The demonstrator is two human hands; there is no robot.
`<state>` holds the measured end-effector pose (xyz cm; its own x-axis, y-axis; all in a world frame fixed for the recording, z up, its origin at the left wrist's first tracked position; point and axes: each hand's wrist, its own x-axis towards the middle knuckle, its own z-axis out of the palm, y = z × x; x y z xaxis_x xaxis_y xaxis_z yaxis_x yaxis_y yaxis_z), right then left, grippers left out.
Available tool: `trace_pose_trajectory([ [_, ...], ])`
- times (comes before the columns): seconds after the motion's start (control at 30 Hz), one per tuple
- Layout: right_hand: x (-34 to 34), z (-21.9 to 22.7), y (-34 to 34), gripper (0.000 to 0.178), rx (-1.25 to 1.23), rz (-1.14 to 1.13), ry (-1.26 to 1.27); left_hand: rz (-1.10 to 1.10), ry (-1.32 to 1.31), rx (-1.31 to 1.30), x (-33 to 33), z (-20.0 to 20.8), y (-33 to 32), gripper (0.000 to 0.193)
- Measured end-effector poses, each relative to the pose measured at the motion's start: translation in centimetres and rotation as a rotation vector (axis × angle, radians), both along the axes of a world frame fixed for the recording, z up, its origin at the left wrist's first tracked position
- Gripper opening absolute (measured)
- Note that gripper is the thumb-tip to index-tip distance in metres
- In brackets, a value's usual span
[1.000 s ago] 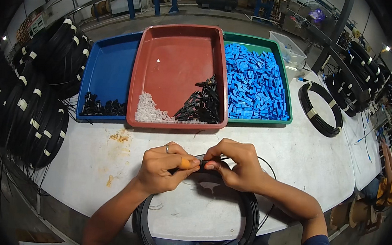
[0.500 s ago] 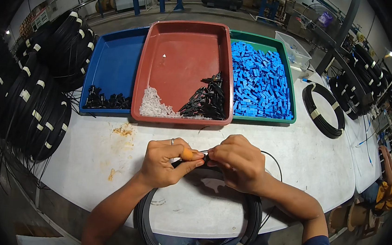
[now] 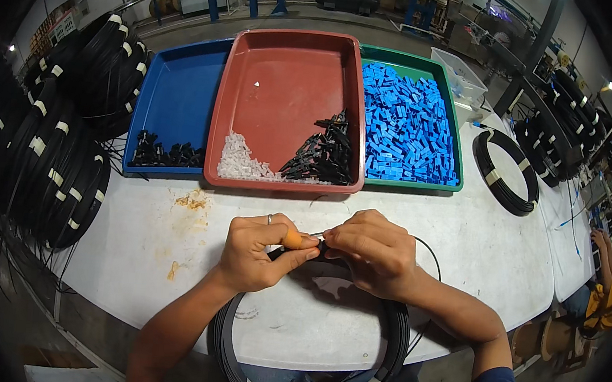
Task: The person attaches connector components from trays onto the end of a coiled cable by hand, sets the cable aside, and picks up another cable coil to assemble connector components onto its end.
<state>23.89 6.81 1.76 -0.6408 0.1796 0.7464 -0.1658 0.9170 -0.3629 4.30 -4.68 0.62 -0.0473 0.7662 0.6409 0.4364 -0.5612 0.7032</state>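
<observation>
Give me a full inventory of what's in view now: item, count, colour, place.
Small part: one, black, between both hands' fingertips
Cable coil: one, black, below the hands
Left tray: one, blue, beyond hands
Middle tray: one, red
Right tray: one, green
Short pieces: many, black, left tray
Pale pieces: many, whitish, middle tray
Long pieces: many, black, middle tray
Clips: many, blue, right tray
Second coil: one, black, table's right
Coil stacks: uncountable, black, far left
Table: one, white, under trays
Co-worker: one, yellow garment, far right
Left hand: one, orange finger wrap, centre
Right hand: one, bare, centre
</observation>
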Motion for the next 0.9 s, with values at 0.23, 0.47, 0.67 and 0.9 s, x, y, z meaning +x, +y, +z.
trace_pose_trajectory([
  [0.23,0.1,-0.6,-0.9,0.031,-0.392,-0.001,-0.182,-0.015,0.294,0.247,-0.2,-0.3,0.6,0.012],
  [0.47,0.1,0.3,-0.3,0.026,0.009,-0.024,-0.014,0.016,0.041,0.019,0.3,-0.1,0.3,0.014],
  [0.67,0.1,0.1,-1.1,0.021,-0.439,-0.028,-0.161,-0.021,0.345,0.31,-0.1,0.1,0.8,0.012],
  [0.9,0.0,0.2,-0.3,0.024,-0.116,-0.022,-0.061,0.031,0.124,0.099,0.1,-0.1,0.4,0.012],
])
